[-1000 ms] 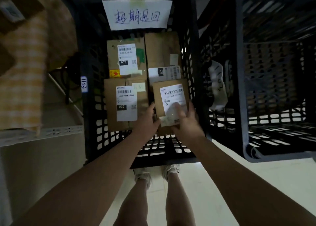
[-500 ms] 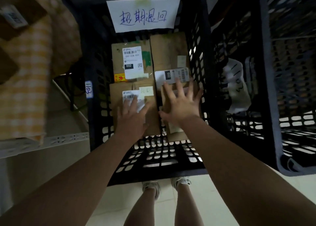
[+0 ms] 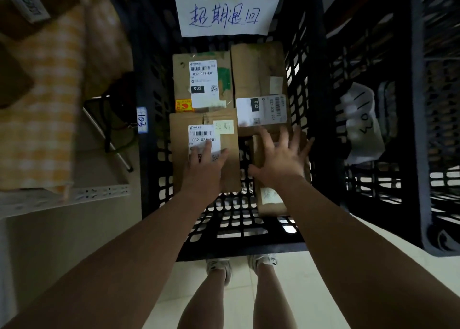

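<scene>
Black crate [image 3: 154,79], packed flat with cardboard.
We want both near ones snug against the far row [image 3: 256,67]: the near-left parcel [image 3: 179,159] lies under our left hand [image 3: 206,169], palm flat and fingers straight, and the smaller near-right parcel [image 3: 270,209] under our right hand [image 3: 278,161], fingers spread and gripping nothing, though blur hides whether it touches. Best to push evenly, then lift straight off, leaving the white label [image 3: 204,135] facing up.

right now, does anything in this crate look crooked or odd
The near right box, under the right hand, sticks out past the near left box. The label on the far right box lies sideways, unlike the others.
</scene>
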### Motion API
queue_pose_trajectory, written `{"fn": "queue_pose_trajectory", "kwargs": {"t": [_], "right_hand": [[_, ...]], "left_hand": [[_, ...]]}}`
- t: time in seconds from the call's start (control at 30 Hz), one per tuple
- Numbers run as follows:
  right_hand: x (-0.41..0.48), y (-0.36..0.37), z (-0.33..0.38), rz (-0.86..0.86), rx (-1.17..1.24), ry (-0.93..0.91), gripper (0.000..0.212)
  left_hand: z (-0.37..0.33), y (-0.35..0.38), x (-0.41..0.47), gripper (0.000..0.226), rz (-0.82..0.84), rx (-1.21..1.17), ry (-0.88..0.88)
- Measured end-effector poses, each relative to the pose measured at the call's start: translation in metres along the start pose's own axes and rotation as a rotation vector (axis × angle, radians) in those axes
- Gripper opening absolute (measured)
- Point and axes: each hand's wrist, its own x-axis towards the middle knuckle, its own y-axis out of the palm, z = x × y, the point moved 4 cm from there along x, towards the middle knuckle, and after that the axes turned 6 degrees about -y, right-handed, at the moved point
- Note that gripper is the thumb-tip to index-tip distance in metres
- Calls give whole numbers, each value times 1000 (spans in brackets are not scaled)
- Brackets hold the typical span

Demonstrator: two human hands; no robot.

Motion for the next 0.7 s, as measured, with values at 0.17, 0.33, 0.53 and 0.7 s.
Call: {"fn": "queue_pose_trajectory", "kwargs": {"t": [0.17,0.33,0.53,0.7], "right_hand": [[4,-12,-2,-126,80,43,81],[-2,7,3,-54,-15,-13,83],[-34,-36,4,-36,58,-116,69],[-81,-119,16,-76,68,-307,60]], "left_hand": [[2,5,0,88,-32,12,7],[1,-5,-7,80,33,-11,18],[6,-51,-43,72,-6,23,39],[21,-136,-110,63,-186,50,-8]]}}
